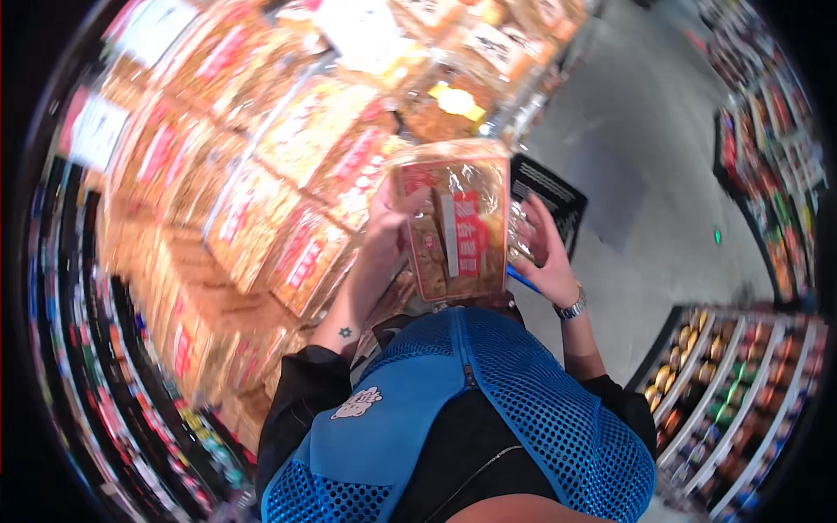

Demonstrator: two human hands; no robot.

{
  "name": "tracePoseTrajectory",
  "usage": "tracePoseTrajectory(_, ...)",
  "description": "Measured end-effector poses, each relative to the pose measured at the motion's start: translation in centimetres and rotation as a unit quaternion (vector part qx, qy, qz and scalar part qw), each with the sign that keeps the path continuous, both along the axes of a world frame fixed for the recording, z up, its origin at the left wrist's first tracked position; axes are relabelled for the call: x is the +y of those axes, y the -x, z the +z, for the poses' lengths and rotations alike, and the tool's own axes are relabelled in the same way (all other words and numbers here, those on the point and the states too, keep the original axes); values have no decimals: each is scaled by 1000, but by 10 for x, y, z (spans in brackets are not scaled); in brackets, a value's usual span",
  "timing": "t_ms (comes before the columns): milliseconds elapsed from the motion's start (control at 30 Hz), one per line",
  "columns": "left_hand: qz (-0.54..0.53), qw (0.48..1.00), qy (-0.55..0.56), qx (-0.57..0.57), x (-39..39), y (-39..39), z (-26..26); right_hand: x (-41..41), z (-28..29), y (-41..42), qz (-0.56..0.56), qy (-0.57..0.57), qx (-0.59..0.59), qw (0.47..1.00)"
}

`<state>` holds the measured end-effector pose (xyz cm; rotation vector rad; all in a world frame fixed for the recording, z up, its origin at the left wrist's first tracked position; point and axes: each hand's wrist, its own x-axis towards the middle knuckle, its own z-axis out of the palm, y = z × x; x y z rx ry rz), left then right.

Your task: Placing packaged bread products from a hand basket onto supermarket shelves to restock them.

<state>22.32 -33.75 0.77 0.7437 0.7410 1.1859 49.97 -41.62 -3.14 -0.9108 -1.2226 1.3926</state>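
A clear-wrapped food package (461, 229) with red and white printing and brown contents is upright in front of my chest. My left hand (399, 206) grips its left side, the thumb lying across the front near the top. On the other side, my right hand (543, 238), with a metal watch on the wrist, has its fingers curved around crinkled clear wrapping at the package's right edge. Whether that wrapping belongs to the same package, I cannot tell. Similar packages (314, 255) are stacked close to my left forearm.
More packages (196, 314) are piled at the left. Display shelves (713, 392) with many goods stand at the lower right, and others curve along the far left. A black panel with white writing (549, 196) is behind my right hand. Grey floor (614, 163) runs between the displays.
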Motion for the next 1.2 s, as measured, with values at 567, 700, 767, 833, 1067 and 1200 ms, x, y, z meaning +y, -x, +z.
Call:
tracePoseTrajectory(567,204,945,-73,245,-56,92,65,50,53,173,169,79,178,966)
tracePoseTrajectory(700,220,937,-106,252,-54,113,65,54,64,181,176,73,146,971)
tracePoseTrajectory(767,215,923,-104,302,-49,127,68,58,64,181,234,103,92,962)
tracePoseTrajectory(833,218,915,-124,317,-45,136,97,63,62,181,268,76,75,957)
tracePoseTrajectory(1067,215,625,-130,739,-3,205,188,66,-1,140,264,39,-37,963)
tracePoseTrajectory(1200,207,564,-188,777,38,288,221,56,-55,104,170,67,-57,982)
